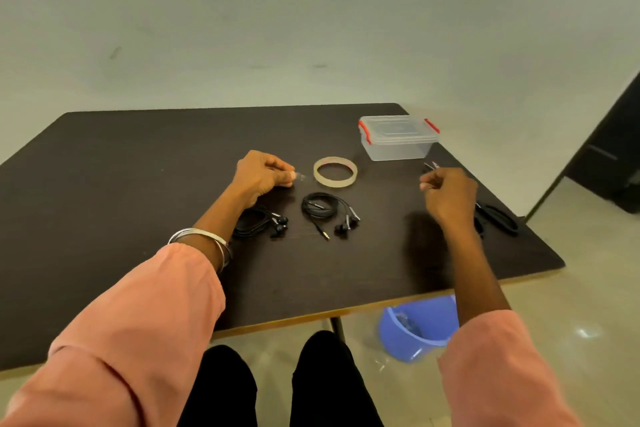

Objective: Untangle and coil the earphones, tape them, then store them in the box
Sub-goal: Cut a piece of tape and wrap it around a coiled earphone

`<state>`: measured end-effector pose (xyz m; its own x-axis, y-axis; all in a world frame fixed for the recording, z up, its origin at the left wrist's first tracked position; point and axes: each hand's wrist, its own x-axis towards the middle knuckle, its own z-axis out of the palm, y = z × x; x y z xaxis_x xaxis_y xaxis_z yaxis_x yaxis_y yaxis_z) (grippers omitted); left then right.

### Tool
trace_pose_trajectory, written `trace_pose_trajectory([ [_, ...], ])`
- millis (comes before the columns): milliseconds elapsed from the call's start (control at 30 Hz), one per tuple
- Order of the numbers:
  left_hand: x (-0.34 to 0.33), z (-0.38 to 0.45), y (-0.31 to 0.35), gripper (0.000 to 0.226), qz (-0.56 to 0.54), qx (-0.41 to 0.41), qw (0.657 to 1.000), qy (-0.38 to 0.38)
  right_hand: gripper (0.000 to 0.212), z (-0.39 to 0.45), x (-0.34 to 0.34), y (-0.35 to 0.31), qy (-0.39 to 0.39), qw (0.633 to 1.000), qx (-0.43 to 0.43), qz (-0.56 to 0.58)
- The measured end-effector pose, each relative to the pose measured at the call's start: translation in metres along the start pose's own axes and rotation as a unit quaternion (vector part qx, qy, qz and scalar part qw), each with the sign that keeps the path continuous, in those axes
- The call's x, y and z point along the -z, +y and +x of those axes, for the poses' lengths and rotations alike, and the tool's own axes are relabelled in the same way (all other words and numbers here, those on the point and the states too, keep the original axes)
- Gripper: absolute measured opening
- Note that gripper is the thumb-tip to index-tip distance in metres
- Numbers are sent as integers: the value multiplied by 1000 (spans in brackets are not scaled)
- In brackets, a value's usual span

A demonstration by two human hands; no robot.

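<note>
Left hand [263,174] pinched a clear tape strip [302,177] beside the roll [335,173]; right hand [450,194] was closed, contents unclear. Coiled earphones [320,206] lay between (box [398,137] lidded). Wrap snugly, keeping the coil flat.

Blue tub [417,331] under dark table [138,163]

We see both arms stretched forward in pink sleeves pushed back from the wrists. The left hand [261,175] is curled, knuckles up, its fingers [285,172] pinched together at the tips, perhaps on a small clear scrap, though that part is too faint for us to be sure. Silver bangles [204,241] circle the left wrist. The right hand [450,192] is raised and loosely fisted, thumb and forefinger pressed together, well apart from the left.
</note>
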<state>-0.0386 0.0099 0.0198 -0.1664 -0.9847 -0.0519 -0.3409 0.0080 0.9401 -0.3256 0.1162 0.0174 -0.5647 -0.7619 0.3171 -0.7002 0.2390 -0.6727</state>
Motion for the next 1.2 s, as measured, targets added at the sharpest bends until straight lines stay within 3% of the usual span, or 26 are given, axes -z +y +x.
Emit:
trace_pose_trajectory([
  [100, -5, -1, 3, 8, -14, 13, 1000, 22, 21, -6, 16, 22, 34, 987, -66, -142],
  [200, -9, -6, 3, 5, -10, 19, 999, 44, 28, -17, 26, 27, 1, 961, -118, -251],
  [333, -11, -9, 3, 15, 79, 17, 995, 58, 29, -22, 30, 29, -28, 944, -102, -311],
  [467, -9, -8, 3, 18, 88, 22, 994, 60, 34, -19, 36, 16, -53, 936, -84, -338],
  [633, -8, -7, 1, 16, 84, 12, 994, 64, 56, -18, 50, -15, -141, 953, -73, -259],
  [767, -6, -7, -2, 10, 75, 3, 995, 70, 25, -25, 72, -55, -203, 962, -18, -179],
  [1033, 2, -2, -9, 6, 23, -5, 999, 31, 21, -24, 58, -108, -240, 965, -11, 105],
  [1200, 4, -2, -10, 10, 14, -7, 1000, 21, 41, -17, 33, -111, -233, 968, 94, -7],
])
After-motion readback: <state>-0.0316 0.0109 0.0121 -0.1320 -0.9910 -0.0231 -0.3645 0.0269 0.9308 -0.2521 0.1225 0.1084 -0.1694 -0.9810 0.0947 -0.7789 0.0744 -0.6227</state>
